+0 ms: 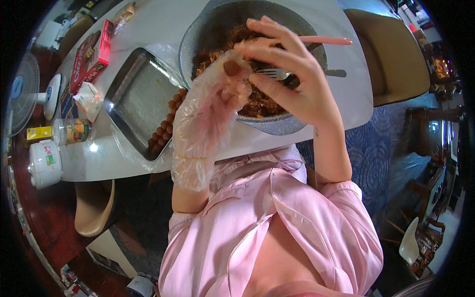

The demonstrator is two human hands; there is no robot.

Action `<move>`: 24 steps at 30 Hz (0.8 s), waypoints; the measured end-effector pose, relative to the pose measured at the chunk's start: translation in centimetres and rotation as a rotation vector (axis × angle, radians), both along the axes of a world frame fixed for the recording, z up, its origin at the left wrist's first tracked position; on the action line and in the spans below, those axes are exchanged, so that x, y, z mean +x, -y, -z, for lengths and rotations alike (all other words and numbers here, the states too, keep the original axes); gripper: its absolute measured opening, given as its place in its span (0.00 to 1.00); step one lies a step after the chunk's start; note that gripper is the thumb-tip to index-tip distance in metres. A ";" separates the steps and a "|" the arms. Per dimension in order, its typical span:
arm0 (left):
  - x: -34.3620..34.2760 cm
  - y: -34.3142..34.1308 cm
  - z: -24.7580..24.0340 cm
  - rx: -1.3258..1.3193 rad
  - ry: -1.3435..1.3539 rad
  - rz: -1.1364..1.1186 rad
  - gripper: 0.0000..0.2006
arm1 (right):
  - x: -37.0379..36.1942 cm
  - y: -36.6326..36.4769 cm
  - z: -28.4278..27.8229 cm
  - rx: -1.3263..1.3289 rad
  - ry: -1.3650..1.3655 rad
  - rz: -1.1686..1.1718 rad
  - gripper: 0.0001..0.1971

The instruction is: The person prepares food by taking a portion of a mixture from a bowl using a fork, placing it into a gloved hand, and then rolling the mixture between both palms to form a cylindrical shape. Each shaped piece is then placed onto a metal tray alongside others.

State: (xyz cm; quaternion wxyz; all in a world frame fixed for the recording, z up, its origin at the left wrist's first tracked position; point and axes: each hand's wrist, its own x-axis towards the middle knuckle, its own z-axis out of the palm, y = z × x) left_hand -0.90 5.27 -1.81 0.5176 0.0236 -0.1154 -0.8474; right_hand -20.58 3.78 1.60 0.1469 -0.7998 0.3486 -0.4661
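Observation:
My left hand (213, 106), in a clear plastic glove, is raised over the near left part of a grey speckled pot (277, 127). A small brown ball (231, 68) sits in its curled fingers. My bare right hand (292, 69) hovers just right of it, fingers apart, holding nothing. Crumbly brown mixture (260, 105) lies in the pot, partly hidden by both hands. A fork (335, 73) and a pink-handled utensil (326, 40) rest across the pot's right side. Left of the pot, a metal tray (136, 91) has several brown balls (161, 134) along its right side.
At the table's (94, 166) left are a red box (91, 57), a crumpled white packet (89, 101), a clear jar (71, 131), a yellow box (38, 133) and a white appliance (44, 163). A fan (24, 94) stands beyond. Brown chairs (388, 57) flank the table.

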 end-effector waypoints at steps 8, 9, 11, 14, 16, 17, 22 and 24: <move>3.0 1.4 -0.2 0.041 0.033 -0.097 0.21 | -3.7 0.3 -0.3 0.218 -0.269 0.120 0.05; 3.1 1.4 0.0 0.045 0.031 -0.098 0.21 | -3.6 0.1 -0.3 0.258 -0.419 0.078 0.07; 3.1 1.6 0.3 0.054 0.024 -0.104 0.21 | -3.0 0.0 -0.4 0.353 -0.572 -0.016 0.09; 2.9 2.0 0.6 0.054 0.046 -0.102 0.21 | -2.1 0.3 -0.4 0.336 -0.721 -0.042 0.08; 2.6 1.9 0.0 0.077 0.076 -0.110 0.21 | -1.7 0.7 -0.4 0.342 -0.756 -0.076 0.07; 2.5 1.8 -0.3 0.100 0.106 -0.118 0.21 | -1.7 0.8 -0.3 0.347 -0.792 -0.110 0.07; 2.2 1.5 -1.4 0.100 0.204 -0.161 0.20 | -2.1 1.6 0.3 0.273 -0.656 -0.044 0.06; 1.8 1.4 -1.5 0.099 0.259 -0.188 0.19 | -2.8 2.0 0.2 0.257 -0.574 -0.010 0.06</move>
